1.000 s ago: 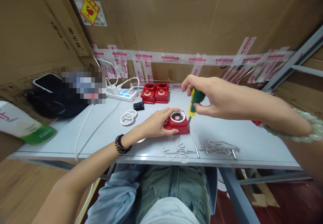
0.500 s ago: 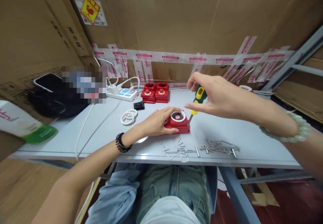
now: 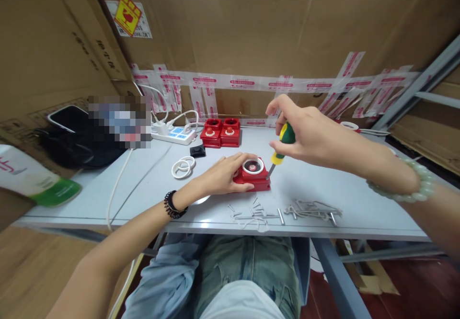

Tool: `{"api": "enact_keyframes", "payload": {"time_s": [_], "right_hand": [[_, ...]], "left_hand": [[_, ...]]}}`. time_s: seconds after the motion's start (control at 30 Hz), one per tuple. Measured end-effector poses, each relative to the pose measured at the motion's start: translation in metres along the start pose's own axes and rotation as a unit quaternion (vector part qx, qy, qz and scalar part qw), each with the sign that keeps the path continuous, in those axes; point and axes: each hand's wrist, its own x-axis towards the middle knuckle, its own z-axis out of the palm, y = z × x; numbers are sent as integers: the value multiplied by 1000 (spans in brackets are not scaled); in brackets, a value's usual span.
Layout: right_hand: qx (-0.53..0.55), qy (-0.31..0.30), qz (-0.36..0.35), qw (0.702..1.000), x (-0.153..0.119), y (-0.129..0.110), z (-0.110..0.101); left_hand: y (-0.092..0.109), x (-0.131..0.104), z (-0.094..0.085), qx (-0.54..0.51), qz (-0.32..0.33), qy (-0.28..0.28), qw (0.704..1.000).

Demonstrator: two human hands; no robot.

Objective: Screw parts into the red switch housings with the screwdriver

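grey worktable (image 3: 143, 185): left hand (image 3: 223, 176) flat on red alarm box (image 3: 252, 175), steadying it. right hand (image 3: 305, 132) gripping green-yellow screwdriver (image 3: 281, 144), tip in box's front-right corner; loose screws (image 3: 253, 211) unused, 2 more boxes (image 3: 221, 132) behind, so likely mid-job.

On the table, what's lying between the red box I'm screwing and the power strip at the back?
In the head view, a small black part and white rings lie between the red box and the power strip; otherwise bare table.
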Motion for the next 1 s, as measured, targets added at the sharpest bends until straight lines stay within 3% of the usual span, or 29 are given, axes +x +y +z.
{"api": "enact_keyframes", "payload": {"time_s": [0.17,0.33,0.47,0.63,0.87,1.0], "right_hand": [[-7,-39,-57,998,1,-2,-1],[-11,-9,-27,1000,3,-5,-1],[14,-27,-34,999,1,-2,-1],[-9,23,16,1000,-2,0,1],[39,-11,-41,998,-6,1,0],[40,29,-11,999,-6,-1,3]], "left_hand": [[1,0,-1,6,0,0,1000],[2,0,-1,4,-7,-4,1000],[1,0,-1,6,0,0,1000],[1,1,0,2,-5,2,1000],[2,1,0,-4,-1,5,1000],[1,0,0,-8,-4,5,1000]]}}
